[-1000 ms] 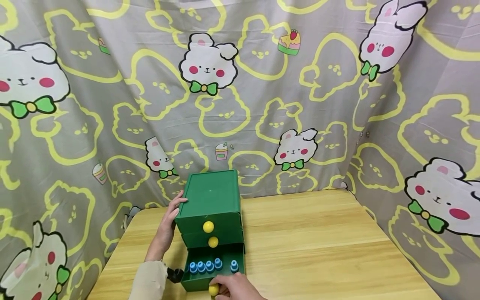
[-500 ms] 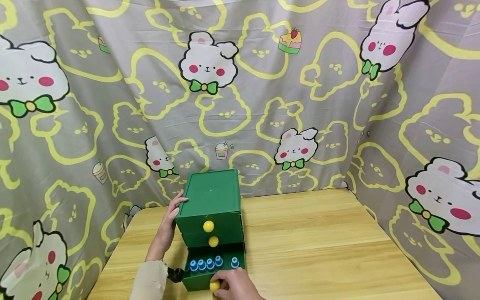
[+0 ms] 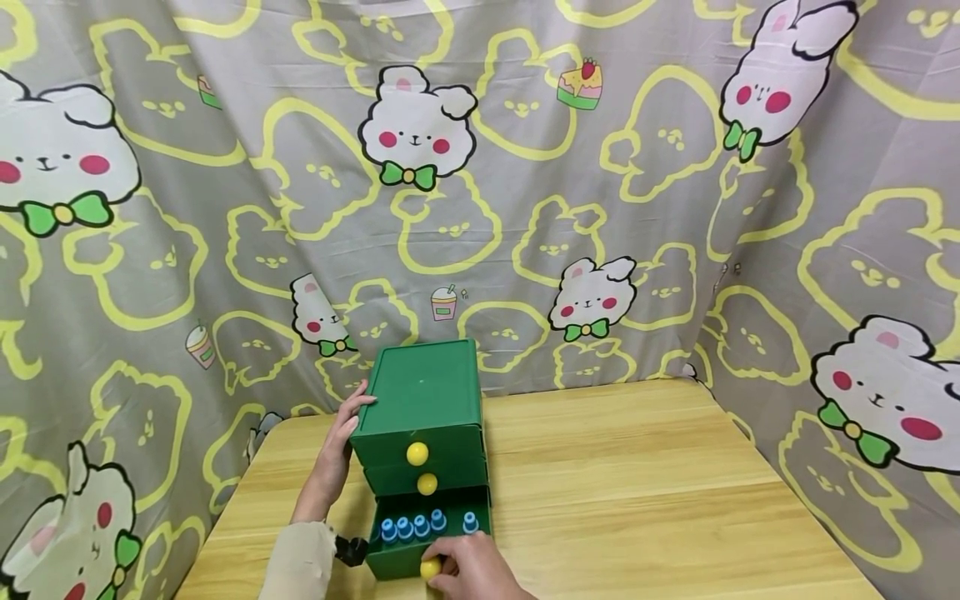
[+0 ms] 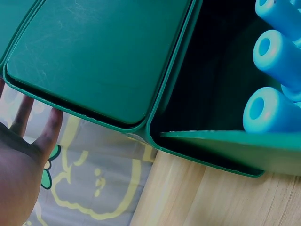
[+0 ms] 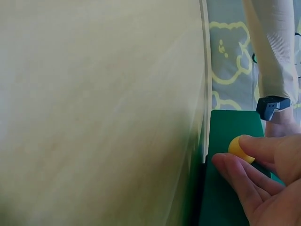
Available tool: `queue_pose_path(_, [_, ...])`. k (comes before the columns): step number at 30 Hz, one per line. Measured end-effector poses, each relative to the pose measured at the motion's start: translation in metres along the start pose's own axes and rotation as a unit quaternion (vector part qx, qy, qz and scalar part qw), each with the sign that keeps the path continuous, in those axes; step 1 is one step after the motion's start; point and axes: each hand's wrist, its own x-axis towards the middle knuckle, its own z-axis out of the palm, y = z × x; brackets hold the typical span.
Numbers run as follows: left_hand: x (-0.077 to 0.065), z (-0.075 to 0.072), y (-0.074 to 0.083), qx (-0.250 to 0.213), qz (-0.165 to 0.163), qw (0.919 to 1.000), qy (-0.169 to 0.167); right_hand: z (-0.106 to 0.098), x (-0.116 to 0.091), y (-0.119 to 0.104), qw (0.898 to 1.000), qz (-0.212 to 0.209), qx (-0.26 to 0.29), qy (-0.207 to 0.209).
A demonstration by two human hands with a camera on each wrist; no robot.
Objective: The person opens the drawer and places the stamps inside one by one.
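A green drawer cabinet (image 3: pixel 423 387) stands on the table, its bottom drawer (image 3: pixel 393 567) pulled out. Inside that drawer are several blue peg-like pieces (image 3: pixel 405 528), a row at the left and one apart at the right; the left wrist view shows round holes in the tops of the blue pieces (image 4: pixel 263 110). My right hand (image 3: pixel 476 568) pinches the yellow ball knob (image 5: pixel 239 148) on the drawer front between thumb and fingers. Against the cabinet's left side rests my left hand (image 3: pixel 335 450), its fingers (image 4: pixel 51 129) extended and touching the wall.
Two more yellow knobs (image 3: pixel 417 453) mark the upper drawers, which are closed. The wooden table (image 3: pixel 637 483) stretches to the right of the cabinet. A patterned curtain (image 3: pixel 517 208) hangs behind and at both sides. A black wrist camera (image 5: pixel 273 107) sits on the left wrist.
The bottom drawer has slid slightly inward, toward the cabinet, with my right hand on its knob. My left hand has stayed in place.
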Motion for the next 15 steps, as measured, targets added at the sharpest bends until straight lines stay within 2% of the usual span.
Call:
queue_pose_path(10, [0.0008,0.0020,0.0027,-0.008,0.003,1.0000,0.001,-0.0047,0.0066,0.0033,0.999,-0.025,-0.009,0.022])
queue_pose_path(15, [0.0002,0.0007,0.0011,-0.006,-0.002,1.0000,-0.001,-0.0049,0.0092,0.0042,0.999,-0.019,-0.002,0.031])
